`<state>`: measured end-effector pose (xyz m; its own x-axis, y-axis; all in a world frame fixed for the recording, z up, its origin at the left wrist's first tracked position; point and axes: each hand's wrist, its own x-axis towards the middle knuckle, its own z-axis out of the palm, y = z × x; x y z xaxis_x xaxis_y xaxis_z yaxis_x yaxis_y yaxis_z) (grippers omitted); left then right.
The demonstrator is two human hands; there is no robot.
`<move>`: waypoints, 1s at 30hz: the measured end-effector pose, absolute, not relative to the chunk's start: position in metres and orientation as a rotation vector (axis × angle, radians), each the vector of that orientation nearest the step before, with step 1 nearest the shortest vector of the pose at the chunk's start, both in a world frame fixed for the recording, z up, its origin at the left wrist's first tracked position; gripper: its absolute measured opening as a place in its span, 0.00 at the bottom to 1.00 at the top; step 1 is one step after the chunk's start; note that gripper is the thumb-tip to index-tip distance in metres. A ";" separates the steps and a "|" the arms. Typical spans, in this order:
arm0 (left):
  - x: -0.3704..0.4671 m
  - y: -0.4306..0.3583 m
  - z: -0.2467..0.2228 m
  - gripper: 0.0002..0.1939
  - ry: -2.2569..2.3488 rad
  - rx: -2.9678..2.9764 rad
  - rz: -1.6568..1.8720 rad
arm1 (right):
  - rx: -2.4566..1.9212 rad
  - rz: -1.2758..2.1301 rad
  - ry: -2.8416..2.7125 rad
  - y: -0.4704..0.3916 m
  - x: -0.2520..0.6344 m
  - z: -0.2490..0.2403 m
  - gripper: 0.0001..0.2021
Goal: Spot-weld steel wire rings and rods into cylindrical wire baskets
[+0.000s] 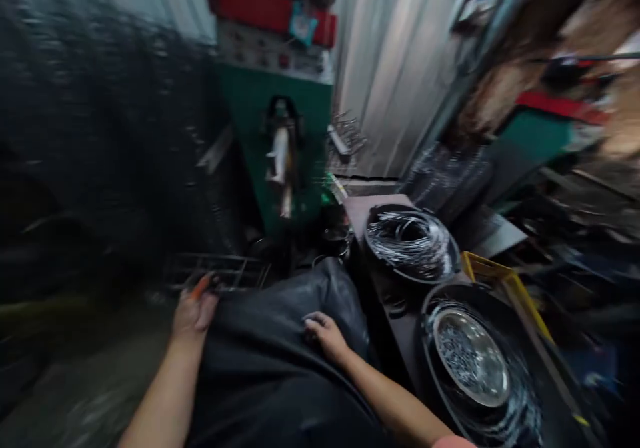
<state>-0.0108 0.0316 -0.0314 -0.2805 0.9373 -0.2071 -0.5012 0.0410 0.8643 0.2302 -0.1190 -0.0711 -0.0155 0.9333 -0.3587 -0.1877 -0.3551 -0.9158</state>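
Observation:
My left hand point(193, 309) is closed around an orange-handled tool point(201, 287); blur hides what kind it is. Close beyond it is a wire rack or basket point(240, 271). A black apron point(280, 328) covers my lap. My right hand point(325, 335) rests over the apron with its fingers curled in, and whatever they may hold is too small or hidden to make out. To the right of my knees, a round black tray point(370, 235) bears a coil of thin metal wire point(413, 238). Nearer, a metal bowl point(495, 381) of small metal pieces sits on more wire in a second black tray point(425, 348).
A green machine point(245, 115) with a red top stands ahead against corrugated sheeting point(385, 88). A yellow crate point(530, 301) lies behind the trays. Another green and red machine point(533, 131) is at the right. Dark sheeting point(115, 135) hangs at the left.

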 end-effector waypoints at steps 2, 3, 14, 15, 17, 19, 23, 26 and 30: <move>-0.034 0.017 -0.041 0.11 0.975 0.403 1.597 | -1.367 1.577 -0.810 -0.127 0.225 -0.078 0.20; -0.040 0.014 -0.045 0.13 0.917 0.376 1.608 | -1.374 1.597 -0.831 -0.130 0.223 -0.081 0.20; -0.044 0.022 -0.071 0.17 0.800 0.322 1.619 | -1.457 1.002 -1.298 -0.110 0.234 -0.078 0.14; -0.042 0.025 -0.075 0.17 0.799 0.330 1.602 | -1.489 0.809 -1.418 -0.101 0.243 -0.072 0.13; -0.036 0.032 -0.080 0.17 0.803 0.344 1.568 | -1.633 0.457 -1.569 -0.079 0.263 -0.063 0.14; -0.030 0.038 -0.084 0.17 0.813 0.348 1.540 | -1.926 0.252 -1.585 -0.057 0.284 -0.059 0.16; -0.024 0.052 -0.083 0.17 0.850 0.331 1.500 | -2.317 0.257 -1.590 -0.025 0.307 -0.057 0.11; -0.031 0.068 -0.067 0.16 0.889 0.322 1.478 | -2.315 0.207 -1.600 -0.005 0.315 -0.041 0.12; -0.047 0.083 -0.023 0.17 0.924 0.393 1.454 | -2.399 0.143 -1.693 0.023 0.320 -0.006 0.15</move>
